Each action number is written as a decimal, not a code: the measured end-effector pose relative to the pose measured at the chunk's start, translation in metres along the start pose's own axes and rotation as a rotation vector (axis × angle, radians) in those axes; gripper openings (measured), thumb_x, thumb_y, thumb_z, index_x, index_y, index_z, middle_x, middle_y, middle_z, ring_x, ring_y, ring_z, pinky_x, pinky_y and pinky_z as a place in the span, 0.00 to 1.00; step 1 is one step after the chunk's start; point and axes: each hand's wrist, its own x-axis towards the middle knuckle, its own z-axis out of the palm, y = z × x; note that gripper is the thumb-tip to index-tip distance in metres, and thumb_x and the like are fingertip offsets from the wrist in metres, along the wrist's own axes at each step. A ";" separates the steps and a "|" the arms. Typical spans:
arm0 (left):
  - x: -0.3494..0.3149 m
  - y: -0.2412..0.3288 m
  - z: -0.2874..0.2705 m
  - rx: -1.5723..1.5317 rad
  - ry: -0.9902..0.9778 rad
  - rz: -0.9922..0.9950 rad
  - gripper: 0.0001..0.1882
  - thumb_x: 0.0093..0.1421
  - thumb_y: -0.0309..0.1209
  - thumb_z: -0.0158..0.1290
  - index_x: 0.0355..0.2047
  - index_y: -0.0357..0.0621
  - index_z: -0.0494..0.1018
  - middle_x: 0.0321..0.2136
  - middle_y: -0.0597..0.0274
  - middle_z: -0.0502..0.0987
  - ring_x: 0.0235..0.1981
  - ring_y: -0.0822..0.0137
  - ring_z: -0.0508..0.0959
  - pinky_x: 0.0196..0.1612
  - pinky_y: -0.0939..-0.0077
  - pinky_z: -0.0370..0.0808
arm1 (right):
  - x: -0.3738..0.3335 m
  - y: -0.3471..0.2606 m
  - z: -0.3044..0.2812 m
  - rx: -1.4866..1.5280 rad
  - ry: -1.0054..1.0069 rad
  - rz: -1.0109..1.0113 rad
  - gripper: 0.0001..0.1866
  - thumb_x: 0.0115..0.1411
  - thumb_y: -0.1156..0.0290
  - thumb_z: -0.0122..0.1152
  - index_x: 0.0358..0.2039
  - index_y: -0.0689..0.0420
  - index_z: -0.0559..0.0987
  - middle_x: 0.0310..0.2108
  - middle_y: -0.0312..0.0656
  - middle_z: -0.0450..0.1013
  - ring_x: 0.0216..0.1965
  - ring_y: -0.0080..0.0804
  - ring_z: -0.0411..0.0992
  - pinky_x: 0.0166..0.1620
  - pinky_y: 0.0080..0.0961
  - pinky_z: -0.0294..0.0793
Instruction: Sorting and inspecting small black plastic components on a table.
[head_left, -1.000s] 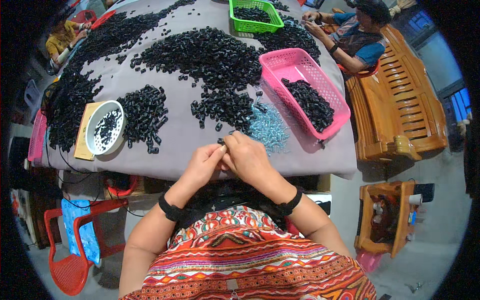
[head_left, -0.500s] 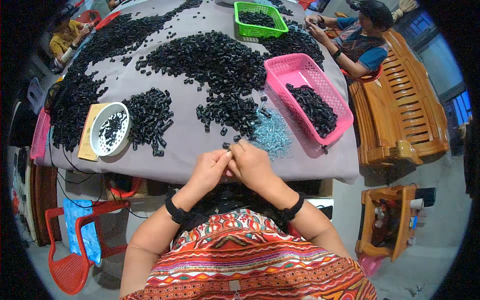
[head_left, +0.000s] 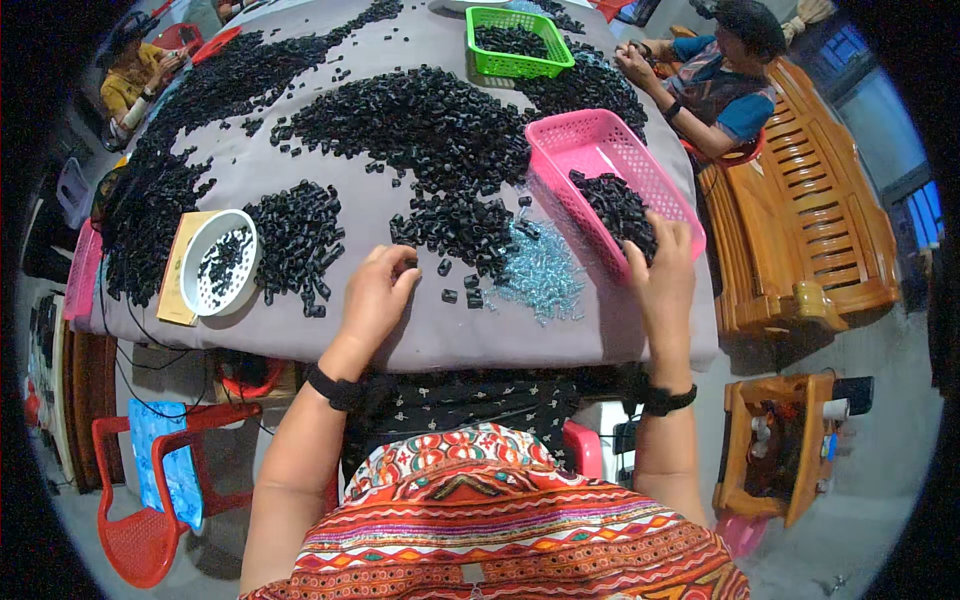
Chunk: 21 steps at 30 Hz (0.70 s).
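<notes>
Clock laid on my view, 12 away from the wearer. Biggest first: grey-covered table (head_left: 365,205), main heap (head_left: 420,125) of small black parts at 11. Pink basket (head_left: 650,165) at 2. Looks like thin perforated plastic, so I'd expect some flex; for a lift I'd take both long rims, biased to the near end where the black load (head_left: 612,205) sits.

Right hand (head_left: 662,270) at 3, over that near end, thumb and fingers apart at the load. Dark on dark, can't tell if anything's between them.

Left hand (head_left: 375,290) at 9, thumb and index nearly together, apparently pinching one black piece (head_left: 411,263) at the tips.

Pile of clear bits (head_left: 540,272) between the hands, just off centre toward 2. Loose pieces (head_left: 450,296) just off its 9.

My read on a single black piece: very light, stiff, not fragile. Stubby and shiny, so it could roll or squirt out under a hard pinch. Take it mid-body, pads flat, light squeeze. Clear bits look thinner and slicker: fingertips only, from the pile's edge.
</notes>
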 end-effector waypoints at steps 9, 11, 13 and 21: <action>-0.009 0.001 -0.002 -0.154 -0.007 -0.035 0.08 0.62 0.28 0.55 0.39 0.36 0.76 0.32 0.57 0.78 0.31 0.68 0.78 0.35 0.75 0.75 | -0.066 -0.091 0.049 0.380 -0.445 -0.172 0.08 0.56 0.71 0.64 0.34 0.58 0.76 0.31 0.47 0.71 0.33 0.50 0.74 0.35 0.42 0.74; -0.020 0.007 -0.005 -0.173 0.001 -0.044 0.07 0.64 0.28 0.54 0.38 0.36 0.75 0.31 0.58 0.78 0.31 0.71 0.78 0.34 0.76 0.75 | -0.068 -0.097 0.057 0.301 -0.490 -0.163 0.07 0.57 0.71 0.64 0.33 0.57 0.75 0.31 0.48 0.71 0.31 0.54 0.74 0.34 0.45 0.74; -0.033 0.025 -0.007 -0.445 -0.057 -0.232 0.07 0.63 0.29 0.55 0.37 0.37 0.75 0.24 0.59 0.78 0.24 0.71 0.78 0.30 0.75 0.74 | -0.072 -0.095 0.067 0.311 -0.465 -0.178 0.07 0.56 0.72 0.64 0.33 0.57 0.75 0.30 0.48 0.71 0.31 0.54 0.74 0.33 0.45 0.74; -0.053 0.035 0.004 -0.294 -0.136 -0.025 0.08 0.59 0.28 0.59 0.39 0.39 0.77 0.29 0.61 0.77 0.28 0.72 0.76 0.34 0.77 0.74 | -0.077 -0.095 0.074 0.294 -0.414 -0.173 0.06 0.55 0.76 0.61 0.33 0.58 0.74 0.30 0.48 0.70 0.31 0.54 0.73 0.33 0.45 0.74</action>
